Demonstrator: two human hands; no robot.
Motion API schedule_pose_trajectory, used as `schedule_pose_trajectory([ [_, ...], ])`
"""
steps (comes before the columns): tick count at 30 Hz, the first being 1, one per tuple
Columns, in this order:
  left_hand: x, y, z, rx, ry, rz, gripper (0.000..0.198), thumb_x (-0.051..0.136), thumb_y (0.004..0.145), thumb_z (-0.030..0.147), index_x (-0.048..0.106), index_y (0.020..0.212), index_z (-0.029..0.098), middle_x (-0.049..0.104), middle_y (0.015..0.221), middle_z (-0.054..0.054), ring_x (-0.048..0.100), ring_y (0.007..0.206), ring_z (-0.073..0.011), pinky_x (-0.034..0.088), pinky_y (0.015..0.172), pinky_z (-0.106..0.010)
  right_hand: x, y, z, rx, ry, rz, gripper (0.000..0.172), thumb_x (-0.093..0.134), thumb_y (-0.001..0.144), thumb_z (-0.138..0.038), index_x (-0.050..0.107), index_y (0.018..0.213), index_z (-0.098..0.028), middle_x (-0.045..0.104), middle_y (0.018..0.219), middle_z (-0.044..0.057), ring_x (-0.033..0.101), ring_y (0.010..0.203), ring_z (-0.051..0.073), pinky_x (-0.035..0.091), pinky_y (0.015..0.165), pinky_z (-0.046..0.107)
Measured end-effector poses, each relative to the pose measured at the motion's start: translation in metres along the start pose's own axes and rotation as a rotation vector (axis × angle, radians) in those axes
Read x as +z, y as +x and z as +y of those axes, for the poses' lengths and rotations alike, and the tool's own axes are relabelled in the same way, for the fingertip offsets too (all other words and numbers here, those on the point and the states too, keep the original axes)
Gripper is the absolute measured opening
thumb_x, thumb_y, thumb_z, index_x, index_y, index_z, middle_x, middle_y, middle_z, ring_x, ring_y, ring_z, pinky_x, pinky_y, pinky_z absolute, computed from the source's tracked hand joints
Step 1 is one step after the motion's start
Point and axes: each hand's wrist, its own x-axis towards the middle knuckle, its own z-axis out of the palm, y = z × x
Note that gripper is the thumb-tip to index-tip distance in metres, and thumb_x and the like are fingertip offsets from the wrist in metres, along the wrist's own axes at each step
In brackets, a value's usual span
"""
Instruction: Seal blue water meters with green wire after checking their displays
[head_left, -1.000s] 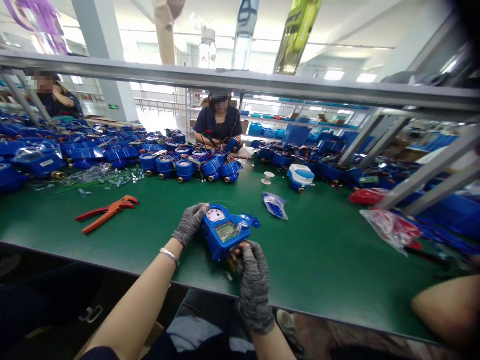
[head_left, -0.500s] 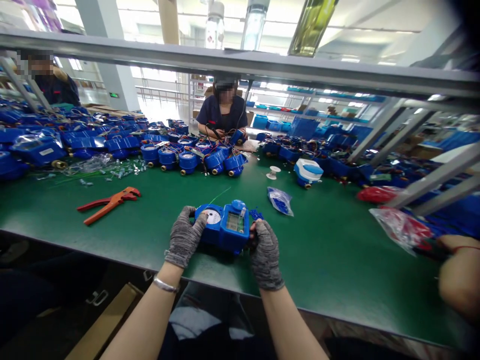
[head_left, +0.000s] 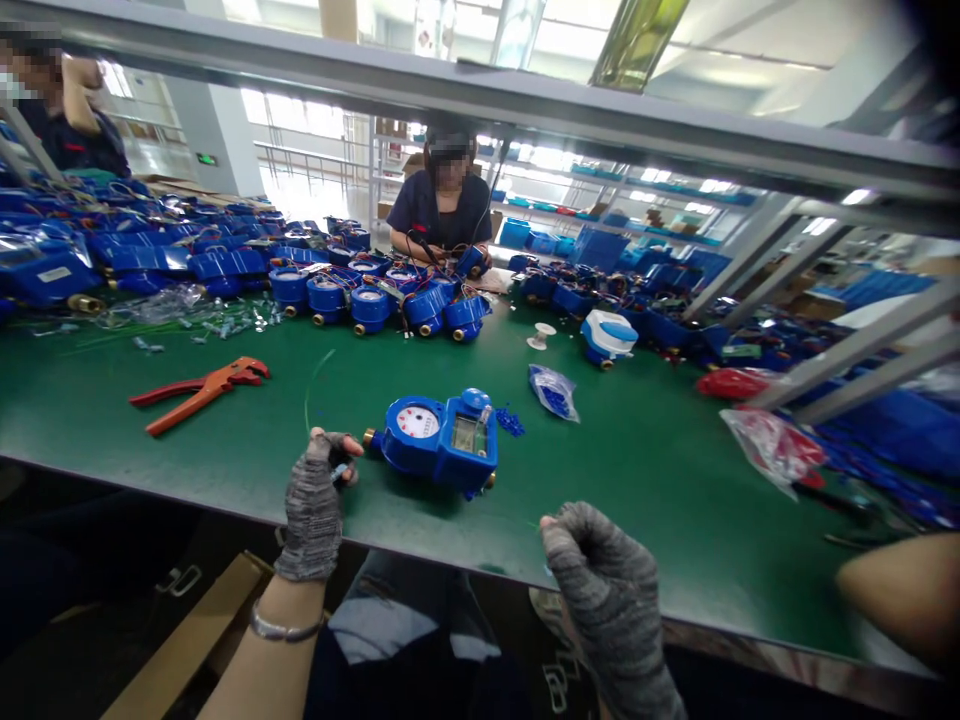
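Note:
A blue water meter point(head_left: 435, 445) with a round white dial and a small display window stands on the green table, and neither hand touches it. Left of its brass end, my left hand point(head_left: 315, 505), in a grey fingerless glove, is closed on a small pale-blue wire seal point(head_left: 339, 472). A thin green wire point(head_left: 307, 390) curves up beyond those fingers. My right hand point(head_left: 604, 575), gloved alike, is at the table's front edge to the right of the meter. Its fingers are pinched together, with a faint bit of green wire at the tips.
Orange cutting pliers point(head_left: 202, 390) lie at left. Small blue pieces point(head_left: 510, 420) and a plastic bag of them point(head_left: 553, 393) lie beyond the meter. Several more meters point(head_left: 371, 308) line the back. A co-worker point(head_left: 442, 200) sits opposite; another person's arm point(head_left: 900, 595) is at right.
Both hands have let go of the water meter and moved apart, left hand to the left, right hand down and right. The pale-blue seal now shows in my left fingers.

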Motion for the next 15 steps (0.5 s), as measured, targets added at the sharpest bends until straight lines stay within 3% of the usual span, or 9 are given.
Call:
schedule_pose_trajectory([
  [4,0.011,-0.016,0.003,0.138,0.202,-0.068,0.045,0.040,0.098,0.047,0.071,0.083,0.017,0.062,0.066,-0.001,0.049,0.055,-0.0106,0.040,0.057,-0.024,0.005,0.002,-0.005,-0.093,-0.094,-0.017,0.011,0.072,0.074,-0.032,0.065,0.073,-0.024,0.065,0.066,0.001,0.056,0.059,0.017,0.049,0.057,0.030],
  [7,0.021,-0.021,0.003,0.367,0.414,-0.204,0.036,0.042,0.099,0.038,0.071,0.111,0.020,0.072,0.099,-0.006,0.064,0.084,-0.0169,0.049,0.083,-0.030,0.010,0.007,-0.013,-0.122,-0.124,-0.038,0.011,0.070,0.076,-0.030,0.064,0.071,-0.023,0.063,0.064,0.001,0.055,0.059,0.017,0.048,0.055,0.028],
  [10,0.030,-0.021,0.001,0.555,0.563,-0.358,0.031,0.047,0.097,0.028,0.069,0.117,0.021,0.068,0.124,-0.008,0.061,0.117,-0.0233,0.039,0.109,-0.040,0.014,0.011,-0.021,-0.151,-0.134,-0.049,0.014,0.068,0.079,-0.030,0.062,0.068,-0.023,0.061,0.061,0.000,0.054,0.058,0.016,0.048,0.055,0.028],
  [15,0.033,-0.021,-0.002,0.633,0.650,-0.360,0.031,0.046,0.097,0.022,0.070,0.115,0.021,0.069,0.123,-0.007,0.061,0.119,-0.0221,0.038,0.112,-0.040,0.012,0.010,-0.025,-0.184,-0.170,-0.044,0.013,0.067,0.080,-0.028,0.063,0.069,-0.023,0.062,0.063,0.001,0.056,0.059,0.016,0.048,0.057,0.028],
])
